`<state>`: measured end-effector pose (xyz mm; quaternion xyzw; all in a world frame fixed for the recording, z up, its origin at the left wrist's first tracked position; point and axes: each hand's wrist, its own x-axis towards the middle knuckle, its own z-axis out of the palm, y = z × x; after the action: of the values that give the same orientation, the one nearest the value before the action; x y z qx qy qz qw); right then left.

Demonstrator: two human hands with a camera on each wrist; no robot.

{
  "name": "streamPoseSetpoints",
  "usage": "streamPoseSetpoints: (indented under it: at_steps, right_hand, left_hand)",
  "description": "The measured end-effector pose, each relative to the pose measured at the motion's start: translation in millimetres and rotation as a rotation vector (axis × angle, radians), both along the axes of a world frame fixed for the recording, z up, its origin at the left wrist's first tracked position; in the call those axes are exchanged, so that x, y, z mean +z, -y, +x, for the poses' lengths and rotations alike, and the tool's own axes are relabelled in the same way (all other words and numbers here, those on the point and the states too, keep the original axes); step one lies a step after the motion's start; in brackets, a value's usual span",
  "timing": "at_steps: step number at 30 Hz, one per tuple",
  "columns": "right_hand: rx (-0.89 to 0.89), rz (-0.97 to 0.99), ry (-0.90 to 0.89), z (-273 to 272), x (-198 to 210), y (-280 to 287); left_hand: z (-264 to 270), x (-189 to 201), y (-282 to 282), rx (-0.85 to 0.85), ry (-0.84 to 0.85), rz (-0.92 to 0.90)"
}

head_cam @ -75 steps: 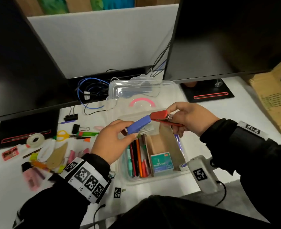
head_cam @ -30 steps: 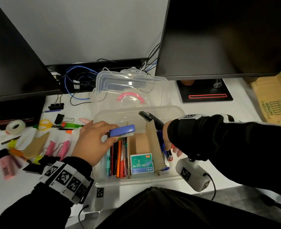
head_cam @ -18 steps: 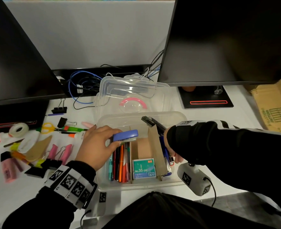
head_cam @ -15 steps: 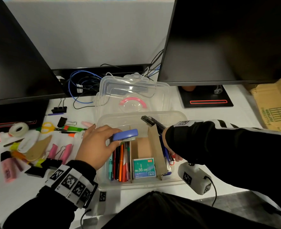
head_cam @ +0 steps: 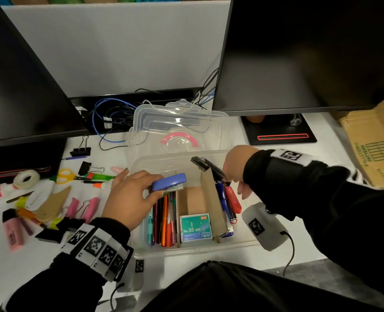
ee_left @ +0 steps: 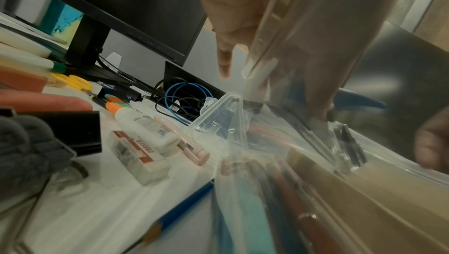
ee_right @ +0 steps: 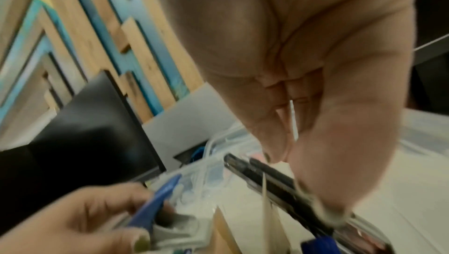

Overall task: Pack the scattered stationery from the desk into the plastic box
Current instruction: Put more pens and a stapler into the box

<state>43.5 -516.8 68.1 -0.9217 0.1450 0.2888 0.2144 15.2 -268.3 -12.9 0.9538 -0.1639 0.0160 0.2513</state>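
Observation:
The clear plastic box [head_cam: 193,251] stands open in front of me, with cardboard dividers [head_cam: 211,199] inside. My left hand [head_cam: 157,185] grips a blue stapler [head_cam: 170,181] just above the pens [head_cam: 164,219] in the left compartment. The same blue stapler [ee_left: 357,100] shows blurred in the left wrist view. A red stapler [head_cam: 233,198] lies in the right compartment beside a black stapler [head_cam: 205,164] that leans on the back wall. My right hand [head_cam: 238,176] hovers over them, fingers relaxed and holding nothing; its bare palm [ee_right: 291,85] shows in the right wrist view. A green staple box [head_cam: 195,227] sits in the middle compartment.
The box lid [head_cam: 179,129] lies open behind. Left of the box lie scissors [head_cam: 66,175], a tape roll [head_cam: 26,177], binder clips [head_cam: 80,150], pink highlighters [head_cam: 13,233], an eraser [ee_left: 138,154] and glue [ee_left: 143,125]. Two monitors and cables stand behind; a cardboard carton [head_cam: 376,140] is at right.
My right hand has risen out of the right compartment and left the red stapler lying there. The left hand still holds the blue stapler in nearly the same place.

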Motion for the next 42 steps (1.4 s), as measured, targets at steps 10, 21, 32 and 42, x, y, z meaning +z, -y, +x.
streamPoseSetpoints:
  at_steps: [10, 21, 32, 42]
  right_hand:
    - [0.218, 0.311, 0.055, -45, 35, -12]
    - [-0.019, 0.718, 0.035, -33, 30, -28]
    - [0.369, 0.227, 0.122, -32, 42, 17]
    - [0.436, 0.135, -0.136, -35, 24, 41]
  left_hand:
    - [-12, 16, 1, -0.033, 0.078, -0.063]
    - [-34, 34, 22, -0.192, 0.24, 0.036]
    - [-29, 24, 8, -0.178, 0.041, 0.0]
    - [-9, 0, -8, -0.09, -0.047, -0.045]
